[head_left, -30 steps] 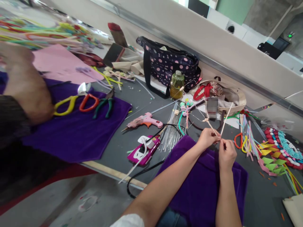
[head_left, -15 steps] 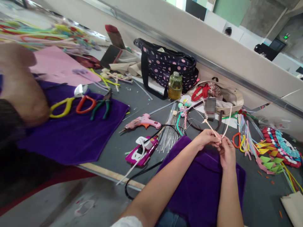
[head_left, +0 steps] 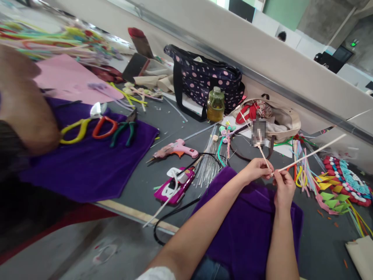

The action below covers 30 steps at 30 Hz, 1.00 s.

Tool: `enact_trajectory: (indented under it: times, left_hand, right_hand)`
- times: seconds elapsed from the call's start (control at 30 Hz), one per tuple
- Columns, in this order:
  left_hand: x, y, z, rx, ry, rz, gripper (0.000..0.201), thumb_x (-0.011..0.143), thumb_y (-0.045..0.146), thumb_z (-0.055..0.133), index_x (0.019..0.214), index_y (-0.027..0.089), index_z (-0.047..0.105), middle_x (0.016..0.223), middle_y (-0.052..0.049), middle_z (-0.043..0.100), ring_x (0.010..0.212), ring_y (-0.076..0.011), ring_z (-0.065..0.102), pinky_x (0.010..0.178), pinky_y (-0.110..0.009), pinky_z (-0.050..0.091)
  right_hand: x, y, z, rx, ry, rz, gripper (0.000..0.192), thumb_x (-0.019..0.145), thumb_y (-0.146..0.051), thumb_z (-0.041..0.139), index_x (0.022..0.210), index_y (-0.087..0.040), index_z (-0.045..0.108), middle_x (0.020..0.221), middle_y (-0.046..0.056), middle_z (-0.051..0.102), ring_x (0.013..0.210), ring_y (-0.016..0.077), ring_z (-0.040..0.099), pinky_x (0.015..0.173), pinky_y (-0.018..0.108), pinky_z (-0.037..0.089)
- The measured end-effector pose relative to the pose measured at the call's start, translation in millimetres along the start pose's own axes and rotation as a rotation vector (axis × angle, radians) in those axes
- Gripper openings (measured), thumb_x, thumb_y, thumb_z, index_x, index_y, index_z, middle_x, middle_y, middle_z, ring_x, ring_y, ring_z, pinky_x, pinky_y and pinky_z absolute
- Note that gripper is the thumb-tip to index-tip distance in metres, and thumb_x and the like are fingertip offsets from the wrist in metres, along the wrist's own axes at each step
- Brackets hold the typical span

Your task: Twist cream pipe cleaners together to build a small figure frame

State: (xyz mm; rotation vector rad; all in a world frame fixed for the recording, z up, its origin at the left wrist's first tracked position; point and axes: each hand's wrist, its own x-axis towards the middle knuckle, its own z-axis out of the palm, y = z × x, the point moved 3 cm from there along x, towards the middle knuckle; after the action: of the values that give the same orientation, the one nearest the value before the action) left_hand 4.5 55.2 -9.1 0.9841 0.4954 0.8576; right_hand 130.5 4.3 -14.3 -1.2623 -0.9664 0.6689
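A cream pipe cleaner [head_left: 313, 154] sticks out long and straight to the upper right from between my hands. My left hand [head_left: 255, 171] pinches a twisted cream stem [head_left: 264, 154], whose upper end is partly blurred out. With thumb and fingers closed, my right hand [head_left: 284, 186] grips the pipe cleaner where it meets the stem. The fingertips of both hands almost touch. Under my forearms lies a purple cloth [head_left: 233, 225]. Left of them, a pink glue gun [head_left: 177, 148] rests on the grey table near a bundle of clear thin sticks [head_left: 208, 171].
A magenta power strip [head_left: 175, 190] has a cable over the table edge. Behind stand a dark patterned bag [head_left: 210, 77], a jar of yellowish liquid [head_left: 215, 105] and a beige bag [head_left: 291, 116]. Scissors [head_left: 75, 130] and pliers [head_left: 125, 130] lie by another person's arm [head_left: 26, 105].
The pipe cleaner's free end has swung from upright down to the right and now points outward. My right hand has turned slightly to the right; the twisted stem has shifted a little.
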Motion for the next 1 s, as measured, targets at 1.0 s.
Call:
enact_trajectory:
  times: [1.0]
  left_hand:
    - [4.8, -3.9, -5.8, 0.035, 0.050, -0.020, 0.031, 0.054, 0.029, 0.079, 0.073, 0.009, 0.065, 0.060, -0.001, 0.063, 0.051, -0.0103, 0.056, 0.055, -0.024, 0.048]
  right_hand:
    - [1.1, 4.6, -0.5, 0.110, -0.122, 0.163, 0.027, 0.066, -0.036, 0.074, 0.085, -0.018, 0.066, 0.068, -0.002, 0.059, 0.054, 0.0097, 0.049, 0.042, 0.019, 0.036]
